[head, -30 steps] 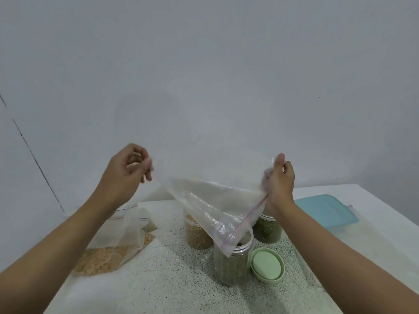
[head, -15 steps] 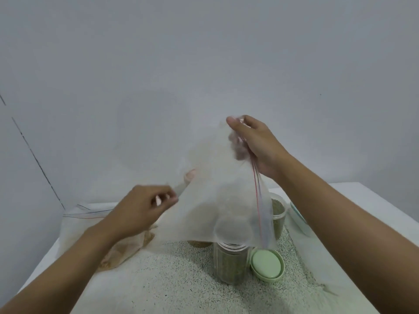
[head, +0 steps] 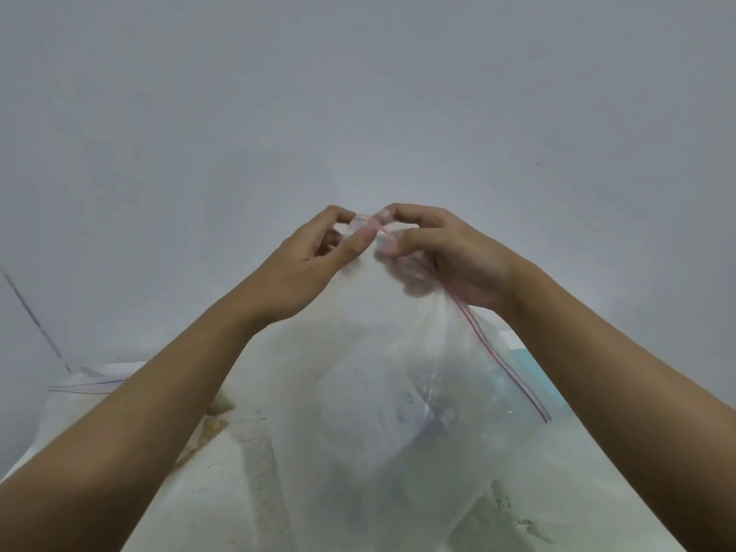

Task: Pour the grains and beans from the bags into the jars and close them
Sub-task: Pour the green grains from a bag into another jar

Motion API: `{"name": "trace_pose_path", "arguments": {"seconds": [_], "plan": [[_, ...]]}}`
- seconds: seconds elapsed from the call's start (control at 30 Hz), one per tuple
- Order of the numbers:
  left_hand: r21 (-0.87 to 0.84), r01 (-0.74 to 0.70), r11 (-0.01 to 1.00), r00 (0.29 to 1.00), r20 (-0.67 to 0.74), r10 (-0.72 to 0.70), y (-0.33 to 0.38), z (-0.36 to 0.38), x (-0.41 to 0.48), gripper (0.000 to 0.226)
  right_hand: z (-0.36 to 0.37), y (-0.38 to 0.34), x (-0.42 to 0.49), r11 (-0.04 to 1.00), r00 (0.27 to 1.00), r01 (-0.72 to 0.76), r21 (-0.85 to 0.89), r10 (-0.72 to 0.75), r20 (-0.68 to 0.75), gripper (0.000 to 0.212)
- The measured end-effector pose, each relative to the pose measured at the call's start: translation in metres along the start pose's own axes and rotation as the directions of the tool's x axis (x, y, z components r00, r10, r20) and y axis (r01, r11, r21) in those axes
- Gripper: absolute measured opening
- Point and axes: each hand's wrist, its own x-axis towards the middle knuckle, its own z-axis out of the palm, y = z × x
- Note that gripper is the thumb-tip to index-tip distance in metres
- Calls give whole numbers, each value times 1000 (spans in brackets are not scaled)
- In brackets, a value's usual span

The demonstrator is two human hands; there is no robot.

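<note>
Clear zip bag (head: 382, 392) is hanging mid-frame, with both hands pinching its top corner, left hand (head: 306, 264) from 9 o'clock and right hand (head: 450, 260) from 3. It is veiling the desk (head: 223, 492) behind; another bag (head: 79, 392) is lying at 8 o'clock.

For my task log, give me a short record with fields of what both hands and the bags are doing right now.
left hand: pinches the top corner of the clear zip bag
right hand: pinches the same corner at the red zip strip
clear zip bag: looks empty, hangs raised over the table
second bag: lies on the table at left
jars: not discernible behind the raised bag
</note>
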Motion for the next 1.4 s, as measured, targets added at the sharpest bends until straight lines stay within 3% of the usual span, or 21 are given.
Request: {"name": "trace_pose_path", "arguments": {"seconds": [0.07,0.17,0.27,0.43,0.57,0.63,0.73,0.83,0.97,1.07,1.13,1.23,1.33,1.4], "plan": [[-41,-4,999,999,47,6,9,17,11,44,-20,2,-8,996,1000,9,-91,-7,18,22],[-120,19,993,1000,-16,-21,18,47,28,46,-55,9,-22,970,1000,-13,-244,6,-26,25],[-138,56,989,996,-58,-65,22,79,48,40,-95,23,-42,977,999,-51,-205,51,-6,36],[-358,106,928,972,-159,-172,24,122,70,31,-168,59,-76,944,973,-213,-254,229,38,59],[-476,176,862,936,-190,-296,27,153,75,28,-218,95,-103,913,921,-324,-248,364,139,36],[-486,236,842,905,-206,-372,26,168,76,27,-238,113,-114,922,912,-368,-118,383,145,28],[-570,303,764,857,-188,-480,26,185,74,27,-261,137,-128,926,944,-321,201,295,148,39],[-682,316,659,804,-176,-568,24,202,73,30,-274,154,-139,764,981,-189,617,180,78,53],[-764,359,536,764,-89,-638,19,234,68,25,-278,169,-147,566,977,-97,819,213,-31,50],[-760,421,496,774,15,-633,11,258,65,20,-285,183,-153,549,918,-180,816,392,-61,31],[-723,479,498,748,38,-663,6,270,67,22,-295,193,-159,651,818,-283,704,548,-177,15],[-739,503,449,726,78,-684,-4,282,71,24,-305,202,-169,701,706,-405,587,647,-287,19],[-804,511,303,712,198,-674,-19,294,70,50,-310,205,-174,717,641,-413,562,667,-380,21],[-831,530,172,694,308,-651,-29,305,67,49,-312,208,-178,709,637,-399,581,670,-380,24]]}}
